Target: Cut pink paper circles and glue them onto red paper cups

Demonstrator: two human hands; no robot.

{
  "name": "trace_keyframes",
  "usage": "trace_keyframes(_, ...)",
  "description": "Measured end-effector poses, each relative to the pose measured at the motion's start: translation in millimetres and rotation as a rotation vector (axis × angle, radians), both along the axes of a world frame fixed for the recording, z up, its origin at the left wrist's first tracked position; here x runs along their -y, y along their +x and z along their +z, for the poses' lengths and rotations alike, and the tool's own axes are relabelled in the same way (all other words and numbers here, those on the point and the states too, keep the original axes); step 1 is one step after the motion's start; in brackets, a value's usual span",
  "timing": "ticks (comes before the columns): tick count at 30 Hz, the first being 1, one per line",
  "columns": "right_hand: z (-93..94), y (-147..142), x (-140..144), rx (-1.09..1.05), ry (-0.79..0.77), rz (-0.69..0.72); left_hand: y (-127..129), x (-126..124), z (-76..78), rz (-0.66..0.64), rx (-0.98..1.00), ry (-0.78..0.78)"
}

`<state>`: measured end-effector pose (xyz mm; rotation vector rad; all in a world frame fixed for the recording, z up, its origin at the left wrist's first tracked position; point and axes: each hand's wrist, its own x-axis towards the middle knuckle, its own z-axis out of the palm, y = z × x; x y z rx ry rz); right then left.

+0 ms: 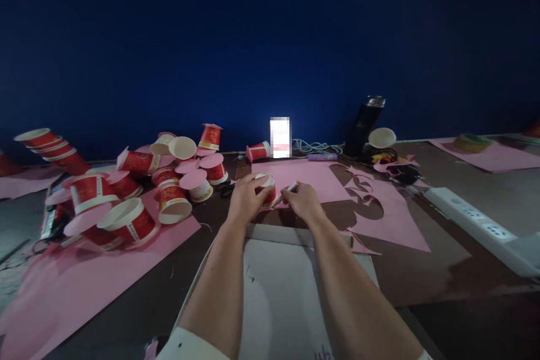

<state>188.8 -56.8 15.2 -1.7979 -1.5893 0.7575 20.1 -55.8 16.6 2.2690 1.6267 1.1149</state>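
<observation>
My left hand (247, 197) is closed around a red and white paper cup (270, 196) in the middle of the table. A pale round end of the cup faces up, partly covered by my fingers. Pink paper shows under its lower edge. My right hand (302, 200) grips a white pen (292, 186) with an orange end. The pen slants down to the left, its tip by the foot of the cup; whether it touches is too small to tell. Just behind both hands lies a pink paper sheet (310, 174).
Red paper cups (174, 197), several with pink paper discs, crowd the left. Black scissors (225, 189) lie beside my left hand. At right are cut pink paper (394, 222), a black flask (363, 124) and a power strip (472, 216). A bright screen (280, 138) stands behind.
</observation>
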Motion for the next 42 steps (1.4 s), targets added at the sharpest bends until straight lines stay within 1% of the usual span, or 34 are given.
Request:
trace_keyframes(8, -1.0, 2, -2, 0.060, 0.024, -0.043, 0, 0, 0.9, -0.020, 0.024, -0.003)
trace_keyframes(22, -2.1, 3, -8, 0.079, 0.100, -0.137, 1, 0, 0.4, 0.001, 0.019, -0.002)
trace_keyframes(29, -5.1, 2, -13, 0.046, 0.119, -0.149, 1, 1, 0.4, 0.010, 0.007, -0.001)
trace_keyframes(35, -5.8, -1, -15, -0.055, 0.132, -0.122, 1, 0, -0.3, -0.007, 0.023, 0.011)
trace_keyframes(38, -6.2, -2, -18, -0.091, 0.118, -0.113, 1, 0, -0.4, -0.013, 0.020, 0.022)
trace_keyframes(42, -8.5, -3, -24, -0.099, 0.078, -0.144, 1, 0, -0.1, -0.014, 0.011, 0.022)
